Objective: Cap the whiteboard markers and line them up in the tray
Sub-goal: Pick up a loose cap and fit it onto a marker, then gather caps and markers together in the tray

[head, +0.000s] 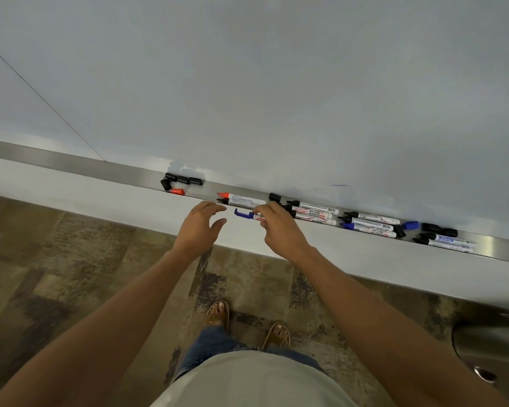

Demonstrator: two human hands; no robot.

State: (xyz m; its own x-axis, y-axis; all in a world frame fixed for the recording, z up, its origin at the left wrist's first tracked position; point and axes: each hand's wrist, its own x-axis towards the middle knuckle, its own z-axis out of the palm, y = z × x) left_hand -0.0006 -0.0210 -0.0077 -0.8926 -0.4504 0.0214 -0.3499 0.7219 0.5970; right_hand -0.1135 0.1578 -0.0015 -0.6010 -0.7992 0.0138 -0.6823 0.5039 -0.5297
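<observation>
Here the right hand (276, 227) pinches a blue-capped marker (249, 215), left hand (199, 227) spread empty; at ten o'clock loose caps (182, 181) await uncapped markers (243, 199) in the tray (71, 165).

wall: whiteboard (276, 83) | floor: mottled brown carpet (71, 274) | right: steel bin (488, 348)

Loose caps (182, 181) lie at the tray's (71, 164) left; uncapped markers (368, 223) lie to my right, below the whiteboard (276, 83).

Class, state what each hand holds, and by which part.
The right hand grips a blue-capped marker by its barrel, behind the cap. The left hand is open, holding nothing.
</observation>
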